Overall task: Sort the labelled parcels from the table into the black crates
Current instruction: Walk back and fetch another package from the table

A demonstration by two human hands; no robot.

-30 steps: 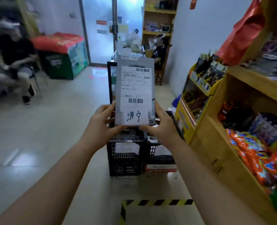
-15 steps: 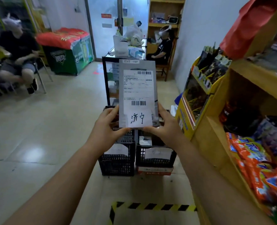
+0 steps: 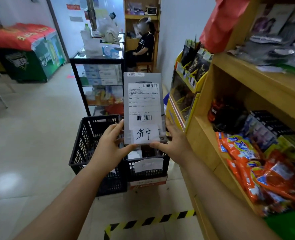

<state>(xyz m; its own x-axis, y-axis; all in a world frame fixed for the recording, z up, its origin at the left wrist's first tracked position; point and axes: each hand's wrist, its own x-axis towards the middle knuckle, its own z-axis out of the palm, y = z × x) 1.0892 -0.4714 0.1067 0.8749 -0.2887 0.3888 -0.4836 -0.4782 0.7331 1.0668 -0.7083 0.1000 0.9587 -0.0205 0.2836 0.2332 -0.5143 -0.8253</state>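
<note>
They've stepped closer to the black crates [image 3: 98, 153]; both hands, left [image 3: 108, 146] and right [image 3: 175, 144], grip the parcel [image 3: 144, 108] upright by its near edge, label being read; next, drop it into the matching crate.

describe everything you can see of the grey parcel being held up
The grey parcel is a flat, tall box held upright above the black crates. A white shipping label with two barcodes covers its front, and a white slip hand-marked 济宁 sits below. The left hand and right hand grip its lower corners.
</note>
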